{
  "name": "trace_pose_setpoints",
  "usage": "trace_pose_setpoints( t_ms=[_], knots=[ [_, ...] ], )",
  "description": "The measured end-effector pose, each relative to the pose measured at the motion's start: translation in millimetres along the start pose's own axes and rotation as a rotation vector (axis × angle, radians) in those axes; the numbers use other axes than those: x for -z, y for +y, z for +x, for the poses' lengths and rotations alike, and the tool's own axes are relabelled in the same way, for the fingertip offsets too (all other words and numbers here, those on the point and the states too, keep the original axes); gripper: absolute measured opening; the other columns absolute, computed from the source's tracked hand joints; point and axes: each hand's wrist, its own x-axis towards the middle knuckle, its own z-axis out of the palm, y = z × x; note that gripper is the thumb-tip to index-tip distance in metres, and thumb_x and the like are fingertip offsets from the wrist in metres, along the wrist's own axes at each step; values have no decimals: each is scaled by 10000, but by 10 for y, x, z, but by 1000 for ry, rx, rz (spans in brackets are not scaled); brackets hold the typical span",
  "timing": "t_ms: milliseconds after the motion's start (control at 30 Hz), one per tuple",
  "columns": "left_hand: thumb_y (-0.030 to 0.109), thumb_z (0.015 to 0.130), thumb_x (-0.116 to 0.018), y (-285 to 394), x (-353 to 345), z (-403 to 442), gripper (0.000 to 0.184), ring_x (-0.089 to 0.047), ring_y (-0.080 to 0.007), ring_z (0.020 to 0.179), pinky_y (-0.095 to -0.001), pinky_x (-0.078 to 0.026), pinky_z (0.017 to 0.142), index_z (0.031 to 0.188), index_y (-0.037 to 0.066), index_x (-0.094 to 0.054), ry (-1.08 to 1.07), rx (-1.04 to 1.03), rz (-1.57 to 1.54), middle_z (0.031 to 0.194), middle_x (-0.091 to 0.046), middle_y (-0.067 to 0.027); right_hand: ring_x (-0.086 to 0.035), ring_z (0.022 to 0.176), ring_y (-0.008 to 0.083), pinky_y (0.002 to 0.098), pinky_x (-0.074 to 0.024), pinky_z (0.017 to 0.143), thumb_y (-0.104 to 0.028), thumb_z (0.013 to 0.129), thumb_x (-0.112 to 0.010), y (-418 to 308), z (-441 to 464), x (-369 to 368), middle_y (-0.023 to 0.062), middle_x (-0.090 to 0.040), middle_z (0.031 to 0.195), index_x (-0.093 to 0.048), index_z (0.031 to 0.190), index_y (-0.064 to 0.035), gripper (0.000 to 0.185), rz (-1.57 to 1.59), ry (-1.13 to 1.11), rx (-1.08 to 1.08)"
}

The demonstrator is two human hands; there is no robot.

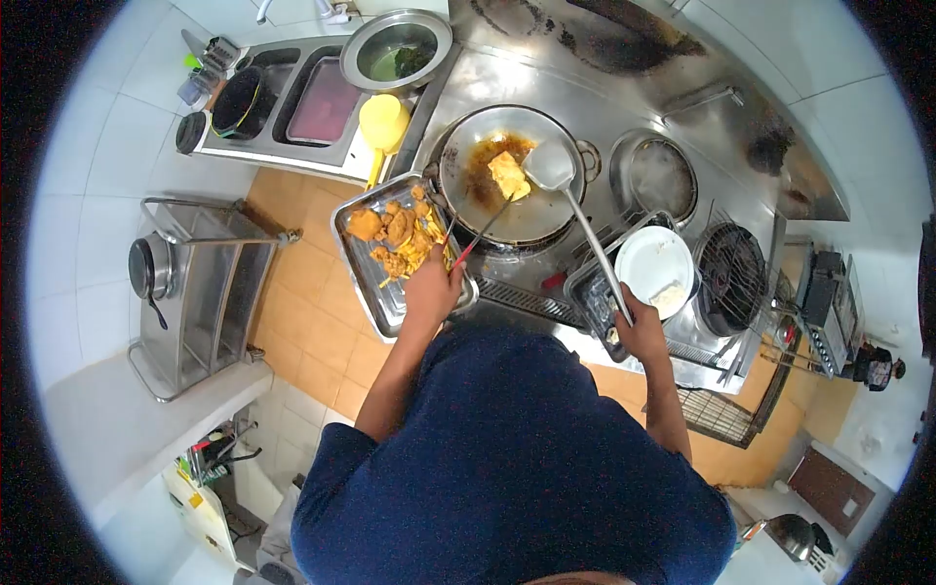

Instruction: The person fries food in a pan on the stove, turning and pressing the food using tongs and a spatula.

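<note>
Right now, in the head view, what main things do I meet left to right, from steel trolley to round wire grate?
Steel trolley, metal food tray, wok, white dish, round wire grate.

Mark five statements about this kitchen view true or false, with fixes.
1. The left hand holds red-handled tongs. True.
2. The right hand holds nothing. False: it holds a long-handled utensil.
3. The utensil's head is over the wok. True.
4. The wok is empty. False: yellow food sits in it, with brown liquid around.
5. The metal tray is at the wok's right in view. False: it is at the left.
</note>
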Motion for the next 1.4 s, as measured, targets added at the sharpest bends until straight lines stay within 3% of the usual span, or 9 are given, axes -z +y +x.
trace_pose_setpoints(
  t_ms=[100,200,300,500,800,1000,1100,1200,1400],
  knots=[
    [371,925,-601,18,-24,-9,468,-667,-435,732,-517,-531,636,1156,-27,-517,-5,-4,67,823,-669,-259,-672,1015,397,378,-510,888,-33,827,-606,-193,56,95,321,-651,1052,-511,1352,53,541,-126,-133,-232],
    [372,931,-591,37,-17,-23,465,-663,-434,717,-515,-530,624,1148,-32,-515,7,-16,70,803,-669,-248,-651,1033,427,389,-510,893,-39,822,-601,18,-31,-69,327,-646,1060,-512,1351,52,544,-101,-81,-141],
    [361,927,-599,19,-28,-35,449,-661,-435,710,-514,-527,616,1127,-33,-514,37,-33,52,809,-669,-250,-662,985,431,413,-517,863,-53,828,-604,150,-110,-170,329,-650,1011,-511,1349,55,540,-218,82,167],
    [333,919,-616,19,19,-124,421,-655,-440,705,-518,-524,610,1096,-33,-505,65,-56,27,818,-656,-258,-651,1007,443,422,-512,878,-49,820,-615,-86,-117,-125,330,-645,1044,-516,1343,53,543,-105,7,-119],
    [347,919,-618,-59,-123,-239,456,-661,-427,716,-506,-527,604,1166,-16,-497,66,-14,21,857,-664,-241,-623,1079,450,420,-475,952,-40,818,-591,55,-185,-208,337,-630,1096,-488,1367,51,566,-111,65,120],
    [363,919,-614,-63,-150,-372,526,-665,-431,737,-515,-528,621,1258,-14,-474,39,47,-13,879,-666,-251,-652,986,442,438,-509,866,-39,820,-587,-112,-63,-156,327,-644,1068,-481,1372,49,570,-133,-59,-209],
    [366,922,-609,-81,-209,-398,533,-666,-439,762,-524,-531,642,1269,-14,-471,51,43,0,897,-664,-259,-654,938,446,455,-514,824,-45,823,-581,-125,-10,-278,324,-650,1028,-482,1373,45,566,-163,-85,-153],
    [365,926,-601,-11,-189,-436,538,-665,-447,783,-527,-534,662,1279,-18,-466,52,55,-26,916,-661,-266,-643,785,462,523,-511,725,-100,837,-566,-11,2,-408,309,-638,835,-460,1377,64,575,-166,-27,100],
    [367,924,-608,42,-186,-477,556,-666,-438,805,-526,-527,674,1297,-20,-464,54,93,-35,919,-662,-259,-642,773,459,522,-516,710,-120,839,-577,-4,-29,-257,293,-640,832,-464,1407,-14,589,-207,-41,69]
  ],
)
